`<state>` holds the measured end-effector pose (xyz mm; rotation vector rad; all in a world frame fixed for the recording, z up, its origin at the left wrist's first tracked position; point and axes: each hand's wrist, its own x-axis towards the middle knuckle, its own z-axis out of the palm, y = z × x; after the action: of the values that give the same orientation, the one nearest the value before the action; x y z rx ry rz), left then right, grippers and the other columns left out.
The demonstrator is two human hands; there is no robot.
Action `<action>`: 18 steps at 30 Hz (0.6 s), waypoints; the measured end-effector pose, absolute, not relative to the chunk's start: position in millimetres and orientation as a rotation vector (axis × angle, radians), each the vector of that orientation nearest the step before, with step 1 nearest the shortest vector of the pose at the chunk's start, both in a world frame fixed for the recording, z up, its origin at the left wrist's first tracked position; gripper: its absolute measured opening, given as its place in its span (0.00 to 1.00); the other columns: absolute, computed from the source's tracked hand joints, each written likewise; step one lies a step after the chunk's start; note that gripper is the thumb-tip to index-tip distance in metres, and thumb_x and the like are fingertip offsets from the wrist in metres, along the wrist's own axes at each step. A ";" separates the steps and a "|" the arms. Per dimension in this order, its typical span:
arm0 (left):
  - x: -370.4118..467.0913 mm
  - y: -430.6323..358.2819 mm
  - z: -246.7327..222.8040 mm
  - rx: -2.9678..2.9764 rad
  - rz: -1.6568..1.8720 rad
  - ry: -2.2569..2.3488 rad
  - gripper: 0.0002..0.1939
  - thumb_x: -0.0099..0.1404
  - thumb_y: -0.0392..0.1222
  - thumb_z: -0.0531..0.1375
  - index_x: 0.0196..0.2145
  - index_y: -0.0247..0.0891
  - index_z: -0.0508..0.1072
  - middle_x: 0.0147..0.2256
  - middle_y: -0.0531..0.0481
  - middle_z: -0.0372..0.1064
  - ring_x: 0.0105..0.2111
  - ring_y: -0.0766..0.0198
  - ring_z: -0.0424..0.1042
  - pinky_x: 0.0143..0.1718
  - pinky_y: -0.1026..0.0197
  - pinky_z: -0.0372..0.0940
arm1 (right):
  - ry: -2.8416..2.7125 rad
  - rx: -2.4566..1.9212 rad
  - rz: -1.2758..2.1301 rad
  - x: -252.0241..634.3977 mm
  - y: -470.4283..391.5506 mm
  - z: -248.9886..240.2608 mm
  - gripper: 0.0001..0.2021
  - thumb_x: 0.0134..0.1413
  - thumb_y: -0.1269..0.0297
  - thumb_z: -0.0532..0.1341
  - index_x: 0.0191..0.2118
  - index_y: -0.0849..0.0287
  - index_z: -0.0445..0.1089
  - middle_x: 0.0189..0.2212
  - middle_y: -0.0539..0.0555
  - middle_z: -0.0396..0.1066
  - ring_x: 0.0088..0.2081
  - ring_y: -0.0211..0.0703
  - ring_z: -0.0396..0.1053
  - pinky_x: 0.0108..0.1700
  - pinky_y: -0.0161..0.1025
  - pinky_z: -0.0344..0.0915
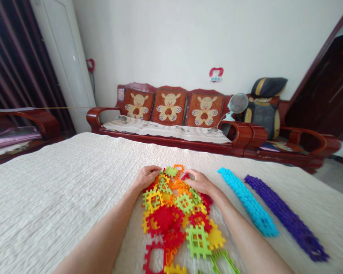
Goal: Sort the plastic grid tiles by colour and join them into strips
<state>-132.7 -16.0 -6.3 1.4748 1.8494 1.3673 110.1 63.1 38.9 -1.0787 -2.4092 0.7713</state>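
A pile of flat interlocking plastic building pieces point(164, 219) in red, yellow, orange and light green lies loose between my forearms. My left hand point(149, 177) rests at the far left edge of the pile, its fingers bent toward the pieces and open. Opposite it, my right hand point(199, 182) reaches over the far right edge with thumb and fingers apart, touching pieces there. A light green window-shaped piece point(198, 241) and a red square frame point(154, 258) lie at the near end. My fingertips partly hide the pieces beneath them.
To the right lie a row of joined light blue pieces point(248, 201) and a row of purple pieces point(286, 217). A cream quilted cover point(60, 198) spreads under everything. Behind stand a wooden sofa point(165, 139) with bear cushions, a small fan point(238, 103) and an armchair point(326, 146).
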 end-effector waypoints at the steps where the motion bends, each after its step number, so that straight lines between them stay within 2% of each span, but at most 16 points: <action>1: -132.9 -15.8 -6.6 1.480 1.370 1.852 0.16 0.54 0.44 0.55 0.36 0.37 0.77 0.18 0.55 0.65 0.18 0.70 0.59 0.22 0.67 0.55 | -2.422 -1.071 0.738 109.6 64.0 37.8 0.17 0.42 0.65 0.57 0.42 0.56 0.71 0.44 0.53 0.71 0.46 0.47 0.67 0.51 0.42 0.60; 9: -130.8 -17.4 -2.6 1.455 1.359 1.849 0.16 0.54 0.44 0.55 0.36 0.37 0.77 0.18 0.55 0.65 0.18 0.70 0.59 0.22 0.67 0.55 | -2.245 -1.100 0.530 116.2 72.9 32.4 0.22 0.40 0.65 0.58 0.46 0.58 0.68 0.43 0.54 0.71 0.42 0.43 0.69 0.47 0.38 0.63; 15: -129.1 -19.9 2.1 1.447 1.341 1.849 0.16 0.54 0.44 0.55 0.36 0.37 0.77 0.20 0.54 0.68 0.20 0.69 0.62 0.24 0.67 0.57 | -2.039 -1.448 0.239 135.8 90.3 31.4 0.22 0.43 0.61 0.58 0.47 0.63 0.68 0.43 0.62 0.70 0.46 0.50 0.68 0.49 0.41 0.61; 18: -128.4 -20.8 3.3 1.427 1.352 1.834 0.16 0.53 0.44 0.55 0.36 0.36 0.77 0.20 0.53 0.68 0.21 0.68 0.64 0.24 0.67 0.57 | -2.159 -1.406 0.290 147.2 97.4 29.7 0.21 0.42 0.66 0.58 0.46 0.64 0.69 0.46 0.62 0.69 0.49 0.50 0.66 0.52 0.42 0.60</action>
<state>-128.4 -20.8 3.3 1.4270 1.8342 1.3519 147.2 97.4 29.7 -1.4056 -2.1594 0.2900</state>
